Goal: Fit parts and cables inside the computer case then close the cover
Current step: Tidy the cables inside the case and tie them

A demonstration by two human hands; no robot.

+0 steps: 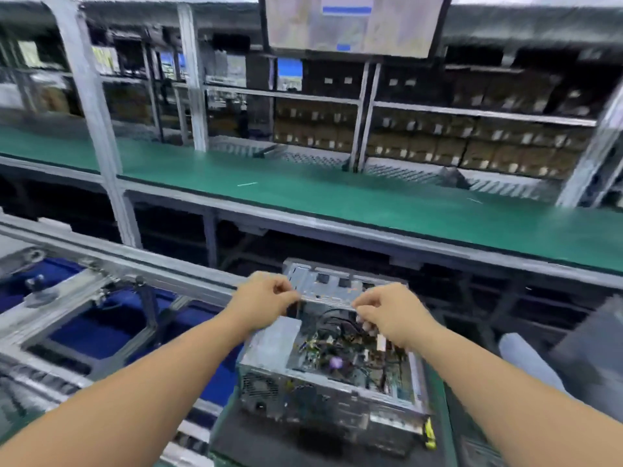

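Note:
An open grey metal computer case (269, 375) lies low in the middle of the view, its rear panel toward me. Inside it I see a silver power supply (269, 343), a green motherboard and black cables (337, 323). A hinged metal drive cage (337, 284) stands tilted up at the case's far end. My left hand (263, 299) pinches the cage's near edge on the left. My right hand (387, 315) grips the same edge on the right, fingers curled down over the cables. The picture is blurred by motion.
A conveyor with metal rails and blue pallets (101, 335) runs to the left of the case. Behind it stretches a long green workbench (303, 193) with upright metal posts (91, 106). Shelves of brown boxes (472, 143) and a hanging monitor (350, 21) are beyond.

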